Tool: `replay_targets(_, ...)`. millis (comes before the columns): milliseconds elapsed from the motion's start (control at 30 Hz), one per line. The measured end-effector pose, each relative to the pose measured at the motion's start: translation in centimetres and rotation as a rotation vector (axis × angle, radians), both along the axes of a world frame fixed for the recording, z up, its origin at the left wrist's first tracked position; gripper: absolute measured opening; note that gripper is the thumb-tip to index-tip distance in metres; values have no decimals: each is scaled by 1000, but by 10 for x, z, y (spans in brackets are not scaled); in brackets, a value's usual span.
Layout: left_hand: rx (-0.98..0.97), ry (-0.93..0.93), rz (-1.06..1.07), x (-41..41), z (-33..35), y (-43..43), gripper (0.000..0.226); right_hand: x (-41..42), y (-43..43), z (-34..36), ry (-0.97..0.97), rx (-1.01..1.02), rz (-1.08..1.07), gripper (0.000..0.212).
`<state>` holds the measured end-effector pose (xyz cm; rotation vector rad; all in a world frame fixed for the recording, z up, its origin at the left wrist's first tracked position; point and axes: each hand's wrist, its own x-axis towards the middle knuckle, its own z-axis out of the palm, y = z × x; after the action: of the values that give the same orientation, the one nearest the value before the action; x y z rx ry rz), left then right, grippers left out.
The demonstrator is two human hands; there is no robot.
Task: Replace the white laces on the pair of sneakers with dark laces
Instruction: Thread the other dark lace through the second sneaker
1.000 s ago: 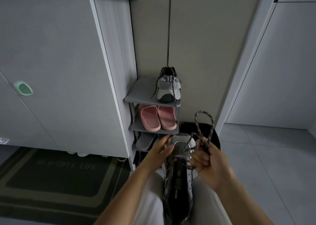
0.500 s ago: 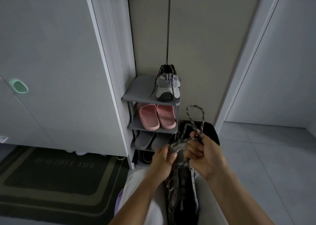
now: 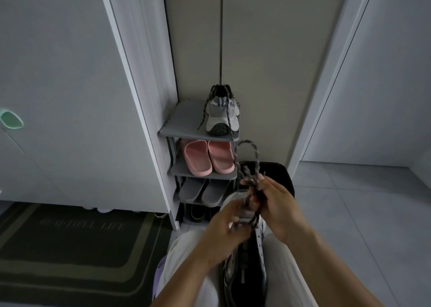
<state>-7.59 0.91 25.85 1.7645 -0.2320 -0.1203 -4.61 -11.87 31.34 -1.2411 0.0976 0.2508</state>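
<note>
In the lower middle of the frame a sneaker (image 3: 255, 257) lies on the person's lap, between the thighs of light trousers (image 3: 184, 248), with its toe pointing away toward the upper part of the frame. A dark lace (image 3: 247, 154) with a speckled weave runs through its upper part and rises in a tall loop above the hands.

The right hand (image 3: 277, 204) is just right of centre. Its fingers curl round the gathered strands of the dark lace, and the loop stands up out of that grip. The left hand (image 3: 224, 232), just below and to the left, is touching or nearly touching the right. Its fingers are bent at the strands near the sneaker's toe, but motion blur hides whether they actually pinch the lace.

Above the hands, at centre frame, a grey shoe rack (image 3: 180, 122) stands against the wall. On its top shelf sits the second sneaker (image 3: 222, 118), heel toward the camera, already threaded with a dark lace whose ends hang down over its back. Pink slippers (image 3: 207, 157) sit on the next shelf and grey slippers (image 3: 203, 190) on the one below.

A black bin (image 3: 285, 178) shows behind the right hand. A pale cabinet (image 3: 70, 85) with a green handle (image 3: 11, 119) fills the left of the frame, a dark doormat (image 3: 70, 243) lies at lower left, and grey floor tiles (image 3: 373, 213) spread at right.
</note>
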Motion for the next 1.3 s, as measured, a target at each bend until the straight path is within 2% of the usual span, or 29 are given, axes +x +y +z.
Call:
replay_targets(67, -37, 49, -72, -10, 2, -2, 45, 2, 2, 2, -76, -172, 23, 30)
replay_targets(167, -88, 73, 18, -14, 8, 9, 38, 8, 0, 2, -159, -258, 13, 28)
replay_targets(233, -196, 105, 37, -20, 11, 20, 35, 13, -6, 5, -163, -193, -38, 29)
replay_targets(300, -317, 104, 52, -26, 21, 30, 42, 17, -18, 10, -140, -73, -122, 31)
replay_targets(400, -494, 74, 298, -23, 27, 55, 42, 23, -39, 21, -143, 86, -288, 34)
replay_targets(500, -841, 29, 477, -16, 23, 102, 38, 28, -59, 29, -186, 84, -473, 33)
replay_targets(533, -904, 21, 518, -16, 21, 116, 37, 29, -66, 31, -198, 76, -513, 33)
replay_targets(567, -882, 37, 568, -16, 18, 126, 35, 29, -71, 33, -211, 51, -536, 32)
replay_targets(600, -737, 84, 633, -17, 16, 130, 31, 28, -74, 34, -233, -1, -530, 31)
replay_targets(667, -183, 214, 708, -15, 3, 129, 40, 26, -67, 32, -255, -90, -401, 28)
replay_targets(733, 392, 271, 592, -14, -2, 113, 59, 20, -47, 20, -256, -262, -196, 27)
replay_targets(800, 902, 151, 452, -17, -2, 90, 68, 11, -30, 0, -361, -615, 31, 26)
replay_targets(833, 1005, 32, 447, -21, -1, 77, 66, 6, -25, -8, -412, -756, 125, 22)
replay_targets(867, 964, -82, 442, -25, -2, 62, 62, 2, -23, -16, -452, -840, 188, 15)
replay_targets(900, 847, -169, 401, -27, -4, 48, 59, -2, -23, -20, -444, -838, 212, 11)
replay_targets(933, 728, -243, 349, -30, -6, 35, 56, -4, -24, -23, -410, -767, 195, 10)
replay_targets(967, 702, -291, 285, -30, -6, 23, 55, -6, -26, -24, -372, -680, 160, 11)
replay_targets(1067, 831, -213, 129, -30, -8, 6, 49, -5, -33, -29, -295, -490, 33, 15)
replay_targets(1133, 896, -155, 146, -30, -6, 5, 32, -4, -36, -32, -303, -504, -1, 16)
replay_targets(1200, 942, -192, 139, -34, -4, 2, 26, -4, -39, -35, -304, -538, -7, 16)
replay_targets(1233, 937, -214, 89, -39, -2, -1, 32, -5, -38, -36, -304, -558, 2, 16)
replay_targets(1300, 863, -259, -46, -50, -1, -8, 61, -6, -35, -38, -325, -632, 59, 18)
